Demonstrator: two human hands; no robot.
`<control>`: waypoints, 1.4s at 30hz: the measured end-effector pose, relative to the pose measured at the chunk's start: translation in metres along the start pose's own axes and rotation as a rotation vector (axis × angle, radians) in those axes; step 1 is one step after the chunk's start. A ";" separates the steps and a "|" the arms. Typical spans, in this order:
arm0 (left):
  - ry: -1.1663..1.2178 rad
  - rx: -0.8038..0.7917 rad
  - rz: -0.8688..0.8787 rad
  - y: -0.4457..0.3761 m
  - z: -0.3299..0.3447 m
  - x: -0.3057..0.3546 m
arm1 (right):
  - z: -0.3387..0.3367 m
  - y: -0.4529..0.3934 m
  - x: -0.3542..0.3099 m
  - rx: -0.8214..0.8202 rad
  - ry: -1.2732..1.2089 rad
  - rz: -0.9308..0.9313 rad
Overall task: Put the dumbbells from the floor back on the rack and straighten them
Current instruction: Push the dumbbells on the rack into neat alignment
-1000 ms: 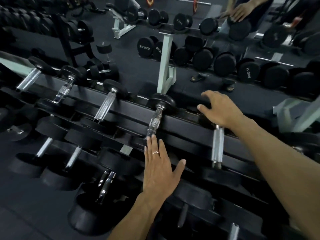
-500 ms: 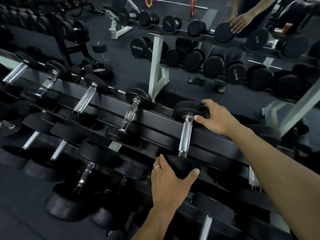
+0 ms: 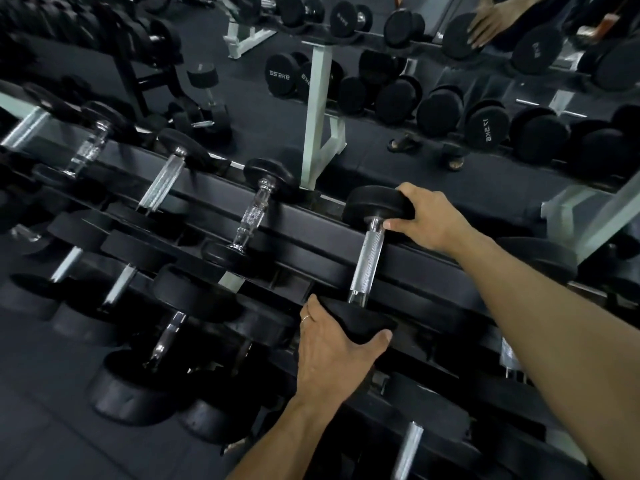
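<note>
Since a second ago left hand [image 3: 332,348] has moved off the neighbouring handle to the near head of the dumbbell [image 3: 367,258]; it now cups that head, fingers at 10 o'clock, thumb at 3. Dumbbell lies across the rack [image 3: 311,244] top rail, handle running 6 to 12. Right hand [image 3: 429,220] stays at the far head, fingers curled over its 3 o'clock edge, thumb beside the handle.
</note>
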State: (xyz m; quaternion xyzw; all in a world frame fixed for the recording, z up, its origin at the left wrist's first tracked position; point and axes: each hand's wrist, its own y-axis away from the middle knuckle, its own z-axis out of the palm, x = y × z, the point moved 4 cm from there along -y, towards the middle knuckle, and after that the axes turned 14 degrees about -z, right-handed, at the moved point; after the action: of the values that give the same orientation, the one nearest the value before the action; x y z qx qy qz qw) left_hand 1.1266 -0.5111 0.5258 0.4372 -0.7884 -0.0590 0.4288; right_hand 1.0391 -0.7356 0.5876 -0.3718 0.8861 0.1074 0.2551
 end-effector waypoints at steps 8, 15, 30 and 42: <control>-0.064 -0.027 0.042 -0.007 -0.009 0.000 | 0.002 0.005 0.001 0.020 -0.006 0.034; -0.045 -0.046 0.020 -0.005 -0.008 -0.001 | 0.002 0.009 -0.005 0.013 -0.017 0.062; -0.148 0.092 0.370 0.051 -0.009 0.023 | -0.021 0.117 -0.014 -0.098 0.288 0.104; -0.171 -0.023 0.288 0.131 0.104 0.056 | -0.097 0.180 0.066 -0.065 0.335 0.019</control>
State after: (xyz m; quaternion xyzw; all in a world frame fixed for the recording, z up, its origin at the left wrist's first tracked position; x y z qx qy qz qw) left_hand 0.9532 -0.5015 0.5575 0.3081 -0.8758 -0.0428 0.3691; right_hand 0.8351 -0.6859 0.6346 -0.3844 0.9156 0.0751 0.0904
